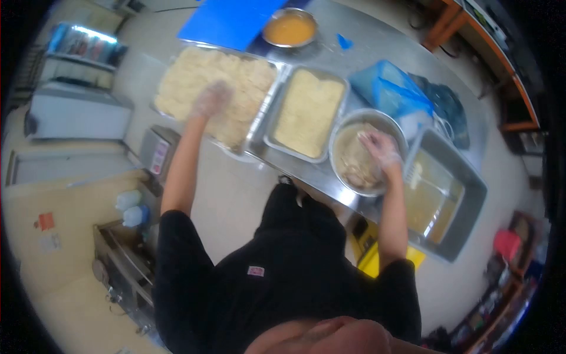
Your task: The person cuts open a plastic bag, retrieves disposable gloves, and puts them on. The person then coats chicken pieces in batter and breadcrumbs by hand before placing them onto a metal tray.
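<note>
My left hand, in a clear plastic glove, is over a large tray of pale, crumb-coated pieces. It is smeared by motion, so its fingers do not show clearly. My right hand, also gloved, is over a round metal bowl with wet, pale pieces in murky liquid. Its fingers are bunched together, and whatever they may hold is too blurred to name. Between the hands stands a rectangular metal pan of yellowish crumbs.
A deep grey tub with some liquid stands right of the bowl. Behind are a blue plastic bag, a bowl of orange liquid and a blue board. The metal table's front edge runs close to my body.
</note>
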`<move>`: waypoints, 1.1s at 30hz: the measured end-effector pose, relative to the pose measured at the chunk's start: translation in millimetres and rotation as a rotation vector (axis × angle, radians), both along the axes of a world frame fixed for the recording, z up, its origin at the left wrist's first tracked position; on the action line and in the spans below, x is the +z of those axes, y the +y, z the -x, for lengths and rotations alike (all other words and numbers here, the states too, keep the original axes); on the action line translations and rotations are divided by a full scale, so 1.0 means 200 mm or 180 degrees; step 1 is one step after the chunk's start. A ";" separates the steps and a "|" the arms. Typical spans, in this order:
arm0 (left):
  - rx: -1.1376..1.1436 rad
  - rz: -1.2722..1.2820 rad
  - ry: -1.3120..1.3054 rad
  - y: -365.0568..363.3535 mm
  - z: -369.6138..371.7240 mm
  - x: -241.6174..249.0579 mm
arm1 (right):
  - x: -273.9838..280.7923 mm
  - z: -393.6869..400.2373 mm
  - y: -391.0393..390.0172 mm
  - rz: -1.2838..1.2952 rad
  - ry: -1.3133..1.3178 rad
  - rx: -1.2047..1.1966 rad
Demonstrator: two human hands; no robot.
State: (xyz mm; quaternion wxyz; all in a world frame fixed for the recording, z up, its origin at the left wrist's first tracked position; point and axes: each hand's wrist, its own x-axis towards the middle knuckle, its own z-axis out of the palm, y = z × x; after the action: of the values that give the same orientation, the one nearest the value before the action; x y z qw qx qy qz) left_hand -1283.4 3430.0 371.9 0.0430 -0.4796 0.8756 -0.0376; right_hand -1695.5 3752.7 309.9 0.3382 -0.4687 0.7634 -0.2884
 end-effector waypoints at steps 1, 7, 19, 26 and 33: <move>-0.0196 0.0031 0.0351 0.04 -0.06 -0.07 | -0.02 0.03 -0.01 -0.0008 0.0032 -0.0094; -0.0396 -0.0576 0.2844 0.69 0.31 -0.01 | 0.18 0.04 -0.05 -0.0670 0.1230 0.0326; 0.0206 -0.1176 0.2799 1.02 0.56 -0.56 | 0.03 -0.27 0.04 -0.2349 0.2168 0.1039; 0.0081 -0.0849 0.3160 1.00 0.55 -0.61 | 0.17 -0.09 -0.06 -0.1064 0.1031 0.0623; 0.0011 -0.0715 0.2810 1.01 0.54 -0.60 | 0.15 -0.06 -0.16 -0.1119 0.2188 0.0563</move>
State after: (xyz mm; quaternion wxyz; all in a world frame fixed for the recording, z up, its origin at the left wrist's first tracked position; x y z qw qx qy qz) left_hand -1391.6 3632.8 251.8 -0.2825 -0.4436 0.8080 0.2656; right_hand -1684.3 3721.3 339.5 0.1616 -0.5367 0.8266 0.0507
